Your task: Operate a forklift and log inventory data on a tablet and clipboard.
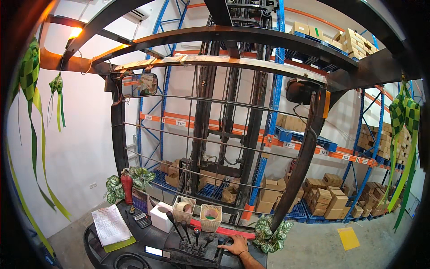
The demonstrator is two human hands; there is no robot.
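Observation:
My right hand (236, 245) reaches in from the lower edge to the right end of the forklift's dashboard. Its thumb and fingers are closed about a short dark control lever (221, 241); the fingers partly hide the grip. Just left of it stand several black-knobbed levers (195, 240), one with a red mark on top. The black steering wheel (130, 261) shows at the bottom, with no hand visible on it. My left hand is out of view.
On the dashboard are papers on a green clipboard (117, 242), a calculator (143, 220), a white box (161, 217), baskets with tape rolls (210, 218), a red extinguisher (126, 187) and leafy plants (272, 235). Beyond the mast (228, 116) stand blue-orange racks (264, 179) with cartons (331, 197).

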